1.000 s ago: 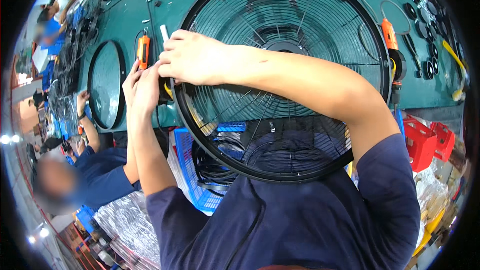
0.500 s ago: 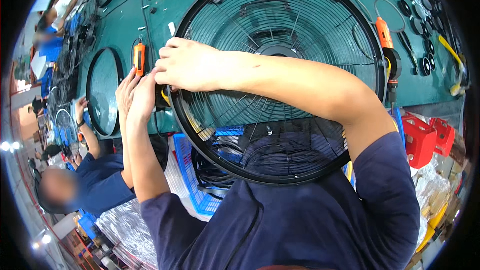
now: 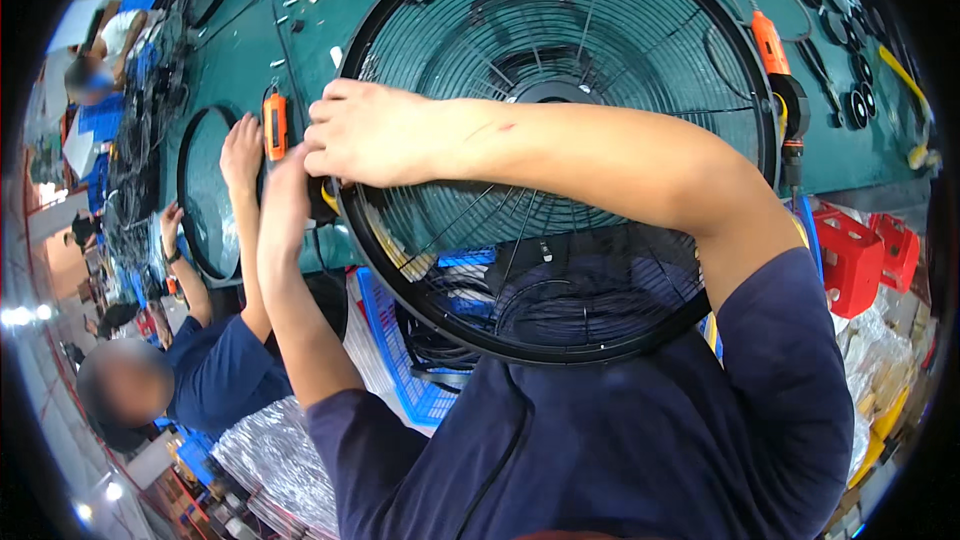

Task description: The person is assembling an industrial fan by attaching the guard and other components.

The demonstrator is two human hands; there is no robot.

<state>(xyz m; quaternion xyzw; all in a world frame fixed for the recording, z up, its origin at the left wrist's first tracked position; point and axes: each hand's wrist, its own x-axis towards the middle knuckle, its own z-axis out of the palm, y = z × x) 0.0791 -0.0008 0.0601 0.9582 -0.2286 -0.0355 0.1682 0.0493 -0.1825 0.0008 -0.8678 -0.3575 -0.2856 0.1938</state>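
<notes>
A large round fan guard (image 3: 625, 340) of black wire, with a thick black rim, lies before me over the table's front edge. My right arm crosses it to the left. My right hand (image 3: 372, 135) is at the left rim, its fingers curled over the edge; the fingertips' undersides are hidden. Just left of those fingertips, my left hand (image 3: 287, 195) is raised and blurred by motion, so its fingers cannot be read. An orange power tool (image 3: 275, 125) stands close beyond it. Something black and yellow shows under my right hand at the rim.
Left, a co-worker's hand (image 3: 240, 155) is near my left one, beside a black hoop (image 3: 183, 175). Another orange tool (image 3: 768, 45) is right of the guard. A blue basket (image 3: 385, 340) with black strips is below; red plastic parts (image 3: 850, 265) are at right.
My left hand has moved slightly and blurred, while my right stays at the rim. The co-worker's nearer hand has lifted away from my left hand toward the hoop. The view has shifted a little.
</notes>
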